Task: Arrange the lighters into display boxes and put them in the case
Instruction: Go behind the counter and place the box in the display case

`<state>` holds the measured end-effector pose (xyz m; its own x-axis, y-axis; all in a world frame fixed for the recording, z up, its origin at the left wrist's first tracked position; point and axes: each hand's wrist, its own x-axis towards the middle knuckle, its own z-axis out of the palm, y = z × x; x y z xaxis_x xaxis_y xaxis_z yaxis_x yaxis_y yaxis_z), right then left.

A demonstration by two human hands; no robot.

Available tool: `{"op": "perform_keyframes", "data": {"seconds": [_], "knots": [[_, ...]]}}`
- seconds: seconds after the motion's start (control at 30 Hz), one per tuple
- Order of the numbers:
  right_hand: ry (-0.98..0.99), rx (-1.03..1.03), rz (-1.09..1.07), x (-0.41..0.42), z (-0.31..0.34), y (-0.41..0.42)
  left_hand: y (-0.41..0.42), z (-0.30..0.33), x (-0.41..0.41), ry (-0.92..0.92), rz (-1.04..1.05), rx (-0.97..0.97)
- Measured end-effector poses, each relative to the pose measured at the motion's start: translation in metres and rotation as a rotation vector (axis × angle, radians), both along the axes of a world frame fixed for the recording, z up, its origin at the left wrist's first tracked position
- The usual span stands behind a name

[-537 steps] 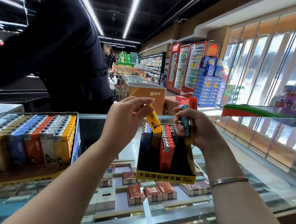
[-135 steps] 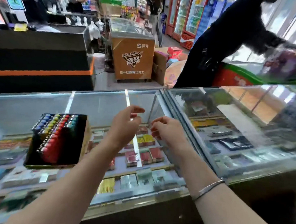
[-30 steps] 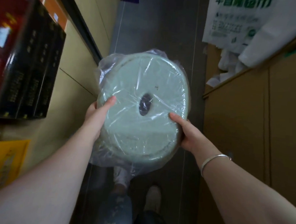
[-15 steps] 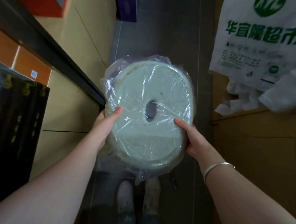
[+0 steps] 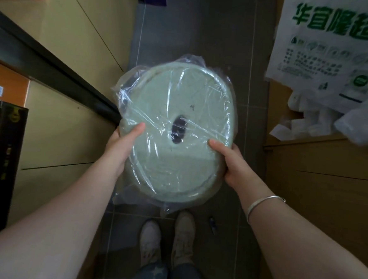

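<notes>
I hold a round, pale green plastic disc with a dark oval centre hole, wrapped in loose clear plastic film (image 5: 177,134), out in front of me above a grey tiled floor (image 5: 198,36). My left hand (image 5: 122,144) grasps the disc's lower left rim, thumb laid flat on the top face, fingers hidden beneath. My right hand (image 5: 231,161) grasps the lower right rim in the same manner (a silver bangle (image 5: 263,203) sits on that wrist). Neither lighters nor display boxes nor the case are in view, so the task's own items cannot be located from here.

Handling judgement: the disc appears rigid and moderately light, since two rim grips carry it level. The film is slack and crinkled, and I judge it slippery; it may slide over the plastic under the thumbs. Hold at opposite rim points, fingers underneath, rather than by the loose film at the top edge.

Surroundings: pale shoes (image 5: 166,239) on the floor below the disc, a white carrier bag with green printed characters (image 5: 335,51) at upper right over a brown cabinet (image 5: 326,191), and black boxes (image 5: 0,160) at left.
</notes>
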<state>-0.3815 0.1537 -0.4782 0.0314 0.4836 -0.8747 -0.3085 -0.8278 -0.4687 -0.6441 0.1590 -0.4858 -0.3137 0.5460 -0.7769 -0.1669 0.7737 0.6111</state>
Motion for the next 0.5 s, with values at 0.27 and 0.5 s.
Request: {"op": "perform_keyframes", "data": {"seconds": [0.27,0.5], "knots": [[-0.408,-0.013,-0.016,-0.009,0.063,-0.015,-0.004,0.056,0.011,0.441,-0.09,-0.027],[-0.596,-0.071,0.056,0.002,0.091,-0.105,-0.071,0.096,0.059,0.592,-0.309,-0.022]]}}
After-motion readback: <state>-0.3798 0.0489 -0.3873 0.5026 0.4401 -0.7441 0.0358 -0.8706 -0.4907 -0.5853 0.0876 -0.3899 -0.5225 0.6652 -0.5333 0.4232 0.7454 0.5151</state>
